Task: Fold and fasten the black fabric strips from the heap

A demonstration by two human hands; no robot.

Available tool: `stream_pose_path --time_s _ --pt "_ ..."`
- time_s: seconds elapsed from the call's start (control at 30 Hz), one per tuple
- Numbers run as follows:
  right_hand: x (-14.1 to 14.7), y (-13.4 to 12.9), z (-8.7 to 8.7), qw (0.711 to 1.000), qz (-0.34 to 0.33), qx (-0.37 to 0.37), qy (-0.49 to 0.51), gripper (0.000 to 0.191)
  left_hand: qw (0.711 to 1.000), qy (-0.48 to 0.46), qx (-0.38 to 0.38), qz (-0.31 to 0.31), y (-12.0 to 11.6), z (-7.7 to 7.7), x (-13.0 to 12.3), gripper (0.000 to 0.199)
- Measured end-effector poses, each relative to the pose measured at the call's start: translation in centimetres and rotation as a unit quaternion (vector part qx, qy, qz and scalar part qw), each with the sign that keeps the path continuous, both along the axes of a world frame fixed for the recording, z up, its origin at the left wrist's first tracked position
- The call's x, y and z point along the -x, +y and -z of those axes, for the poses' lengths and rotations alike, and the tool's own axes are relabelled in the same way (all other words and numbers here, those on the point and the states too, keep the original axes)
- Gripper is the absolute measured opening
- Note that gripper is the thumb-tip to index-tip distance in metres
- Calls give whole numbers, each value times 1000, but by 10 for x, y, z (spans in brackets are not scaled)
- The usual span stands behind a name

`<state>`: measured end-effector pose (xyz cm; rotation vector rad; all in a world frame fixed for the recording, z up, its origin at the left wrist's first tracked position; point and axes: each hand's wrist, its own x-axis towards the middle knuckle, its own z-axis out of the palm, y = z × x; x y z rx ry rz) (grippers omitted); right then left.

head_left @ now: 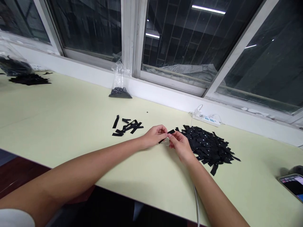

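Both hands meet over the middle of the pale yellow table (151, 176), pinching one short black fabric strip (170, 131) between them. My left hand (155, 136) is closed on the strip's left part, fingers curled. From the right, my right hand (180, 144) grips it with thumb and fingertips. Whether a small part sits on the strip under the fingertips is hidden. Beside my right hand spreads a large pile of black strips (208, 146), some with small shiny dots. Left of my left hand lie several loose black strips (130, 126).
A clear plastic bag (119, 83) with small black pieces stands by the wall. A white power strip (207, 119) lies behind the pile, and a white cable (196, 201) runs under my right forearm. Far right is a phone (293, 186); far left, another black heap (29, 79).
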<state>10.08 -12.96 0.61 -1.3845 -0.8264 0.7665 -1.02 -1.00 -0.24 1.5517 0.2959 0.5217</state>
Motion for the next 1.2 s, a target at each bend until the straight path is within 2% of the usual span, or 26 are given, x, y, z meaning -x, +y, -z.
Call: stream_pose_path --time_s 0.37,0.53,0.7,0.77,0.9,1.0,1.1,1.2 --pt "-7 1 2 1000 25 12 -12 46 1000 -11 13 -1 -4 -4 3 29" --pt "-20 1 4 996 86 -5 -24 45 999 -3 0 -32 4 -2 2 31" --pt "-44 -3 0 985 163 -25 -57 45 996 8 -18 -92 10 -5 3 31" --pt "-59 -10 -5 977 193 -11 -85 43 992 12 -23 -122 11 -8 5 31" --pt "-98 -31 -14 950 245 84 -173 31 974 -12 -67 -217 14 -18 8 42" --pt "-130 -49 -14 908 286 169 -257 26 955 -12 -104 -277 16 -23 9 55" --pt "-154 -59 -9 859 325 256 -301 23 959 28 -120 -257 17 -21 9 51" --pt "-165 -63 -4 838 337 300 -307 20 967 46 -147 -203 16 -15 10 47"
